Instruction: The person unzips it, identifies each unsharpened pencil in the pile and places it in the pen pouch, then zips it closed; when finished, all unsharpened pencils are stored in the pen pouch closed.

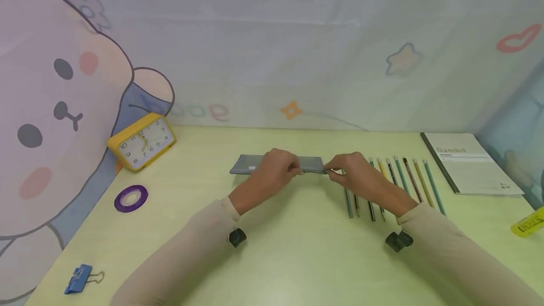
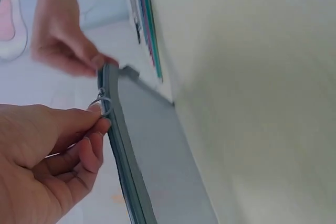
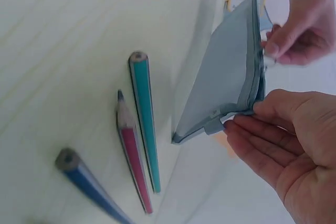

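A flat grey-blue zip pencil case [image 1: 248, 163] is held on its edge above the pale table, its zipper side up. My left hand [image 1: 277, 169] pinches the zipper's ring pull [image 2: 107, 103] between thumb and forefinger. At the case's right end, my right hand [image 1: 359, 176] grips the corner by the small fabric tab [image 3: 214, 125]. In the left wrist view the ring sits close to that end of the zipper [image 2: 123, 156]. The inside of the case is hidden.
Several pencils [image 1: 433, 185] lie in a row at the right, partly under the right forearm. A notebook [image 1: 478, 164] and a yellow tube-shaped item [image 1: 528, 223] are farther right. On the left are a yellow clock [image 1: 144, 140], purple tape roll [image 1: 116, 203] and blue binder clip [image 1: 78, 278].
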`<action>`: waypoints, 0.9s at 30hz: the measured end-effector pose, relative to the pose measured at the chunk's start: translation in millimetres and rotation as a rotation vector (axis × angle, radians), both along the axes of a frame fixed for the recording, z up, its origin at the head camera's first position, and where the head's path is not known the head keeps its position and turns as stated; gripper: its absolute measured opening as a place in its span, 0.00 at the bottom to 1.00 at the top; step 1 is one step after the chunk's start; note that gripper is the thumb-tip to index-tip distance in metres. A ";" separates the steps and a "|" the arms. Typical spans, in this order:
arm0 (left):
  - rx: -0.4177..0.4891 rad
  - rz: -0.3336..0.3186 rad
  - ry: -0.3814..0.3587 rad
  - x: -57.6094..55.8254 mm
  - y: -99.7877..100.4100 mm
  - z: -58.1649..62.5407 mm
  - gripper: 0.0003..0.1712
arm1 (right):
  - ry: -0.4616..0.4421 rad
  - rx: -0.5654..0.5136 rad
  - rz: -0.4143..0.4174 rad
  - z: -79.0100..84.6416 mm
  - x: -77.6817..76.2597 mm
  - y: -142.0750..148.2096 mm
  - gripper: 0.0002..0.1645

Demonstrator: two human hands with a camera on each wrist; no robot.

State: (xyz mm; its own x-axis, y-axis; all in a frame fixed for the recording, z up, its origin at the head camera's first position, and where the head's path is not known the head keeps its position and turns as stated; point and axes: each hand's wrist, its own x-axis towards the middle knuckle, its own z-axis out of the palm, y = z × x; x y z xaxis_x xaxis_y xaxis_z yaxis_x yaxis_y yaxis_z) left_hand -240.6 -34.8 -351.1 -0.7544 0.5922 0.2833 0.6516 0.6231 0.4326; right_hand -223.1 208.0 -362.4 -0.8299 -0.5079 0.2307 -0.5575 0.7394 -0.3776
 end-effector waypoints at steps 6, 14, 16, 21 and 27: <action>-0.066 0.110 -0.012 -5.9 -35.8 9.1 0.06 | -0.003 -0.011 -0.003 3.4 1.0 12.1 0.12; -0.034 0.273 -0.005 -27.9 -98.1 19.3 0.06 | 0.077 0.001 -0.006 2.2 -3.1 36.0 0.11; 0.022 0.325 -0.012 -30.6 -106.9 19.2 0.06 | 0.080 -0.008 -0.025 1.9 -4.5 38.3 0.11; 0.119 0.371 -0.018 -28.2 -109.8 14.9 0.08 | 0.060 -0.063 -0.044 -0.6 -8.3 32.2 0.11; -0.098 0.295 0.075 -19.6 -95.0 4.7 0.06 | 0.091 -0.111 -0.078 -4.2 -9.6 28.9 0.11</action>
